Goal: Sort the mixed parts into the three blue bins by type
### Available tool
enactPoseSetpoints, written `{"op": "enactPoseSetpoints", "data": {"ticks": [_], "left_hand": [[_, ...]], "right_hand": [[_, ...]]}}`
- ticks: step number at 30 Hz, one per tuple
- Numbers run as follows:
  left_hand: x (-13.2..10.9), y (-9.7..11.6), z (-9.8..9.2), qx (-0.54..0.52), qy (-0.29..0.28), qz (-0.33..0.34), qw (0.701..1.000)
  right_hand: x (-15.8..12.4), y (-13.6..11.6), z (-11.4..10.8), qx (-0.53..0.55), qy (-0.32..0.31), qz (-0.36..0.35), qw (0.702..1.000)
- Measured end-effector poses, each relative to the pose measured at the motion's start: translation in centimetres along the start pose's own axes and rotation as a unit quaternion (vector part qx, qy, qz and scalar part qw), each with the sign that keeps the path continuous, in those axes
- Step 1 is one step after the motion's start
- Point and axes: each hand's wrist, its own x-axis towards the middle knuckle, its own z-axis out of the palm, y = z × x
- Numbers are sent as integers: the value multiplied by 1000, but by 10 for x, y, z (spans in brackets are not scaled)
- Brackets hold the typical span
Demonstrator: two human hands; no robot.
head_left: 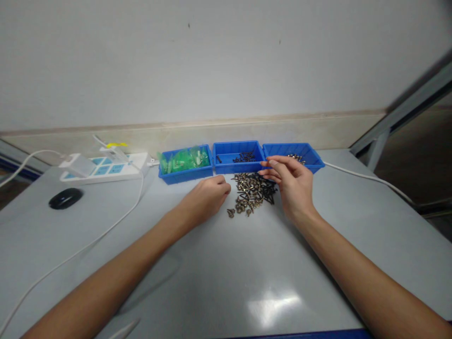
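A heap of mixed black and brass screws [253,192] lies on the grey table [226,273], in front of three blue bins. My left hand [208,197] rests on the table just left of the heap, fingers curled in; whether it holds a screw I cannot see. My right hand [291,184] hovers over the heap's right side with its fingertips pinched together near the middle bin's front edge. The left bin [185,165] holds green plastic pieces. The middle bin [238,157] has a few black screws. The right bin [294,157] holds a few brass screws.
A white power strip [102,167] with a plug sits at the back left, its white cable [70,254] running down over the table. A black oval object [65,198] lies left. Another white cable [367,178] runs off right. A wall rises behind the bins.
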Motion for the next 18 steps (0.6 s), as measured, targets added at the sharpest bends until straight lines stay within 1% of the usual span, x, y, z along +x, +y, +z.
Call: {"op": "enactPoseSetpoints", "data": {"ticks": [6,10,13,14,16,18], "left_hand": [[-3,-5,-2,-20,35,-5,999],[-2,-4,-5,-64,102,15,993],[0,-1,-9,-142,141,18,980],[1,1,-11,-175,147,7,973],[2,5,-13,-260,155,-42,952],[3,8,-14,-351,160,-106,917]], "right_hand": [[-1,0,1,-13,-16,7,1000],[-3,-1,2,-10,-36,14,999],[-5,-2,2,-26,-80,19,996],[-6,-2,3,-35,-100,18,994],[-8,-3,4,-55,-141,17,988],[-11,-3,5,-69,-172,22,982]]}}
